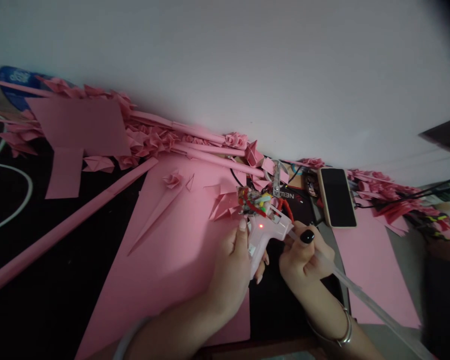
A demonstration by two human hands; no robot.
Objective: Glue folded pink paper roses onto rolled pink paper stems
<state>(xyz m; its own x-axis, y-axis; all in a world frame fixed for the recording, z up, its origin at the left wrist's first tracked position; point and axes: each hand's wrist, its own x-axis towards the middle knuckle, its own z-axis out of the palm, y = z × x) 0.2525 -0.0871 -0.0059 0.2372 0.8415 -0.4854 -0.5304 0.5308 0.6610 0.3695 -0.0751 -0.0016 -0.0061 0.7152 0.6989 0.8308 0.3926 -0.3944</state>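
Note:
My left hand (230, 265) is wrapped round the handle of a pale pink hot glue gun (275, 226), whose small red light glows. Between the fingers of my right hand (303, 260) is a long translucent glue stick (363, 296); its near end meets the back of the gun, and the rest trails to the lower right. Whether the end sits inside the gun cannot be made out. A lump of multicoloured scraps (253, 201) lies around the gun's front and hides the nozzle. Beneath both hands are a large pink paper sheet (180, 280) and the dark table surface.
Folded pink paper flowers (150, 139) and rolled paper tubes (97, 207) line the wall. A phone (337, 197) stands right of the hands, above another pink sheet (378, 270). A white cable (28, 185) curves at the left; a folded paper spike (161, 215) lies on the large sheet.

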